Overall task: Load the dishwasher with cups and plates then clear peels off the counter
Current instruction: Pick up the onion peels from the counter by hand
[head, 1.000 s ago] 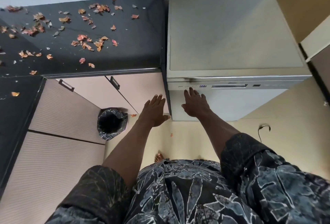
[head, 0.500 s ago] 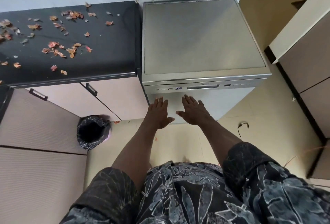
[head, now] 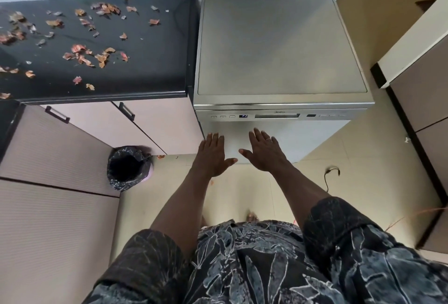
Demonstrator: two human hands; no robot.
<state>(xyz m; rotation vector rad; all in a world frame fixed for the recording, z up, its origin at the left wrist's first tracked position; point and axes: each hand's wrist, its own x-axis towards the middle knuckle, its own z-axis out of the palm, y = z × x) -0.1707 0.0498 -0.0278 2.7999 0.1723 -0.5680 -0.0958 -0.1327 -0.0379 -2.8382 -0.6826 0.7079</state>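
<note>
The dishwasher [head: 278, 47] is a silver, free-standing unit with a flat matte top. Its door is closed, and a small display glows on the control strip across the top of its front. It stands against the right end of the black bench [head: 157, 66]. Dry orange and reddish peels [head: 82, 54] lie scattered over the bench, thickest toward its left edge and back edge, with a few near the front edge.

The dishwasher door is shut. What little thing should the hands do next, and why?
Probably lift the left hand to the black counter and start gathering the peels. The dishwasher door is shut, no cups or plates are in view, this hand and the right hand are open and empty, and peels lie scattered there, with a lined bin nearby.
</note>
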